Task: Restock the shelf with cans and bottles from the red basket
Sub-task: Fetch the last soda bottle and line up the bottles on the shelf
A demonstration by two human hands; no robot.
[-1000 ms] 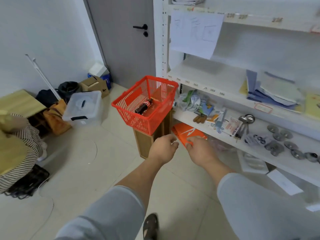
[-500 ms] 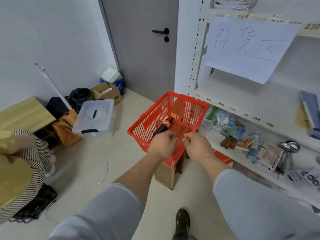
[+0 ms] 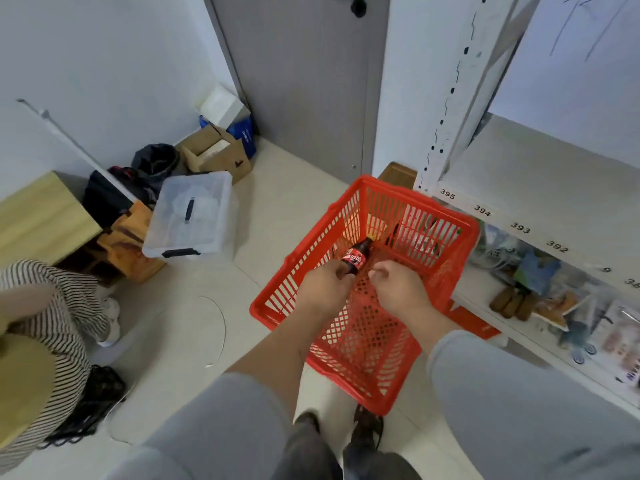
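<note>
The red basket (image 3: 277, 308) stands on a wooden stool in front of the white shelf (image 3: 519, 188). A dark cola bottle (image 3: 357, 256) with a red label lies inside it, cap pointing to the far right. My left hand (image 3: 323, 289) is inside the basket with its fingers curled over the bottle's lower end, which it hides. My right hand (image 3: 398, 289) hovers just right of the bottle with its fingers curled and nothing in it. A pale package (image 3: 424, 242) lies against the basket's far wall.
The lower shelf (image 3: 540, 306) holds packets and small goods. On the floor to the left are a clear lidded bin (image 3: 194, 216), a cardboard box (image 3: 214, 155) and a person in a striped shirt (image 3: 55, 317). A grey door (image 3: 304, 81) is behind.
I have stepped closer and now look down into the basket. Both hands moved from the near rim into the basket, and the left hand has reached the bottle.
</note>
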